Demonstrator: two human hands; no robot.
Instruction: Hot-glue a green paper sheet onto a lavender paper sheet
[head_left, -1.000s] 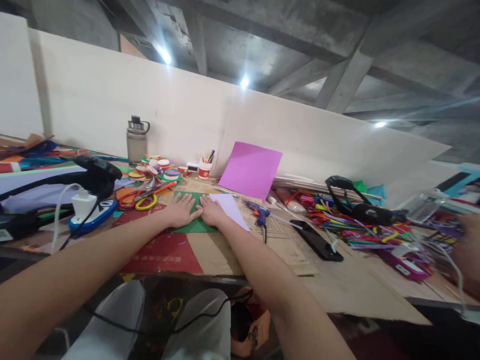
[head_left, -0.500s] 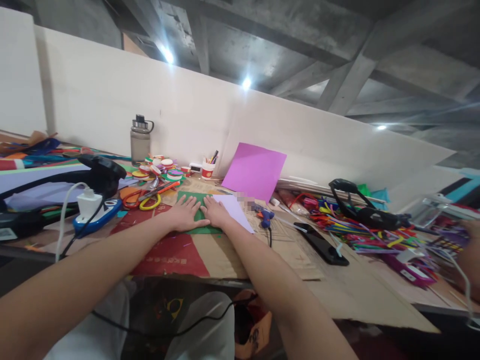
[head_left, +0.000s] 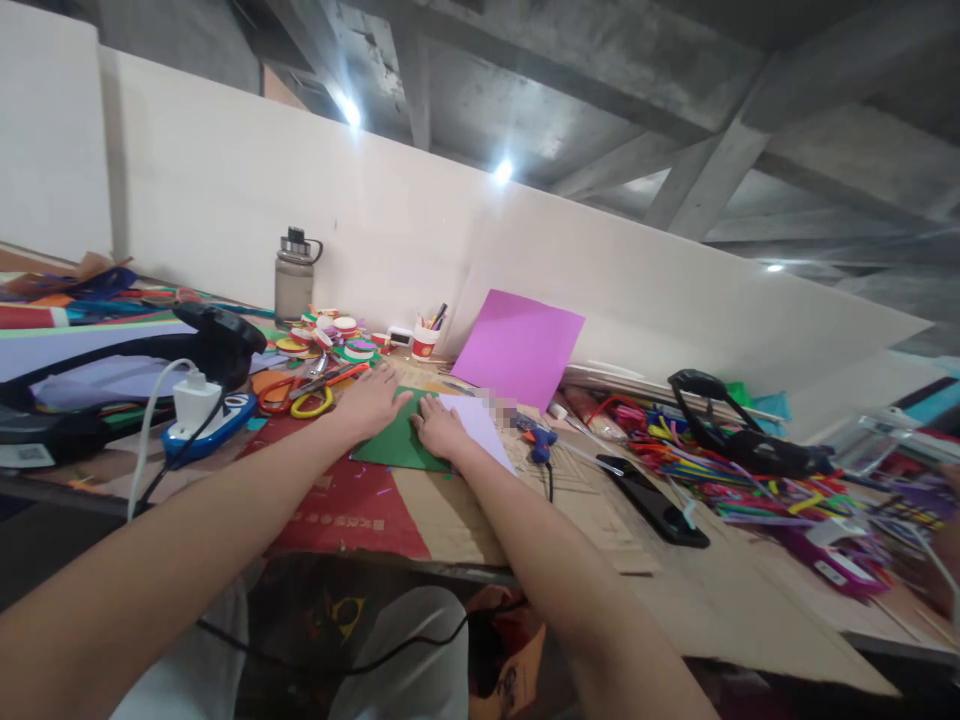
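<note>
A green sheet point(head_left: 397, 447) lies on the red and tan cardboard point(head_left: 457, 520), beside a pale lilac sheet point(head_left: 480, 428). My left hand point(head_left: 371, 402) rests with spread fingers at the upper left edge of the green sheet. Over the right part of the green sheet, where it meets the lilac one, my right hand point(head_left: 439, 428) lies flat, fingers apart. Scissors with yellow and red handles point(head_left: 311, 402) are left of my left hand. A blue glue gun point(head_left: 540, 440) stands right of the lilac sheet.
A bottle point(head_left: 294, 280), small craft discs point(head_left: 358, 350) and a pen cup point(head_left: 425, 342) stand at the back. A purple sheet point(head_left: 517, 345) leans on the wall. Rightward are a black phone point(head_left: 652, 500) and colourful pipe cleaners point(head_left: 697, 465). A power strip point(head_left: 206, 430) is at left.
My left hand has slid up and away from my right hand, uncovering more of the green sheet. The whole view has shifted slightly.
</note>
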